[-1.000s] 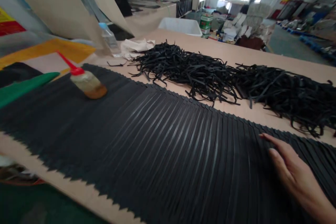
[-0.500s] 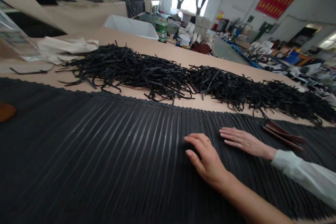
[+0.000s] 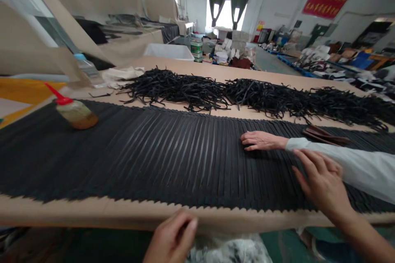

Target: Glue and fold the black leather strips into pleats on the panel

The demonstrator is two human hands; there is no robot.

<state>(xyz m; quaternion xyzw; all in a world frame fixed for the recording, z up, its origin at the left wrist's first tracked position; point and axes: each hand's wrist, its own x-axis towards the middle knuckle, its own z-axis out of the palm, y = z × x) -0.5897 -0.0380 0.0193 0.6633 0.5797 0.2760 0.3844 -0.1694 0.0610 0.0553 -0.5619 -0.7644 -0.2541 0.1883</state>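
Note:
Overlapping black strips form a long black sheet [image 3: 191, 156] with jagged edges across the table. My left hand [image 3: 173, 236] is at the table's near edge, below the sheet. Its fingers are curled in and the thumb lies near them; I see nothing held. On the right, my right hand [image 3: 322, 183] hovers over the sheet, slightly blurred. Its fingers are bent and apart, holding nothing, and it overlaps a co-worker's pale sleeve [image 3: 364, 166] in view. That co-worker's hand [image 3: 262, 140] rests on the strips. Behind the sleeve lies a folded brown piece [image 3: 324, 134].
Loose black strips lie in piles [image 3: 182, 88] along the table's far side. A squeeze bottle [image 3: 77, 114] with a red nozzle and amber liquid stands on the sheet's left part. A white tub [image 3: 169, 52] is behind the table.
My right hand has lifted off the strips and moved right. My left hand has come into view at the bottom. The co-worker's hand slid left, and the view shifted, showing the bottle.

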